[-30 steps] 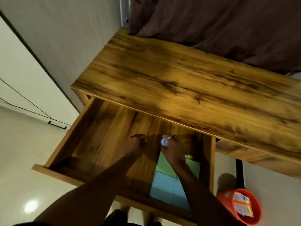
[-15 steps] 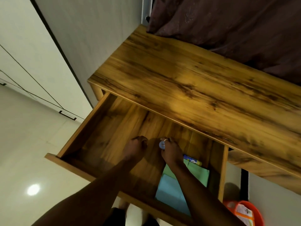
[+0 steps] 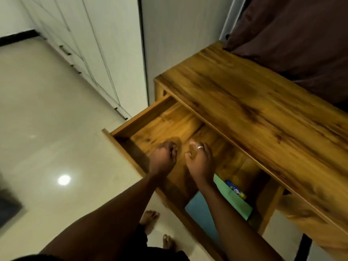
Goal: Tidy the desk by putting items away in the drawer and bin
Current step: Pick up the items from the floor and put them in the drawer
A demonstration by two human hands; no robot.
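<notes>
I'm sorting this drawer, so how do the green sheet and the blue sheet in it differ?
The green sheet lies deeper in the drawer; the blue sheet sits nearer its front. A blue and yellow tube lies at the green sheet's far edge, away from the blue sheet. Both lie flat at the drawer's right end.

Legible text, numbers, brands, signs: none. Printed label on blue-and-yellow tube (image 3: 235,189), lying in drawer (image 3: 143,117) close to its right side wall, partly over green sheet (image 3: 239,204): pale round emblem and small markings on blue ground, too blurred and too small to read.
</notes>
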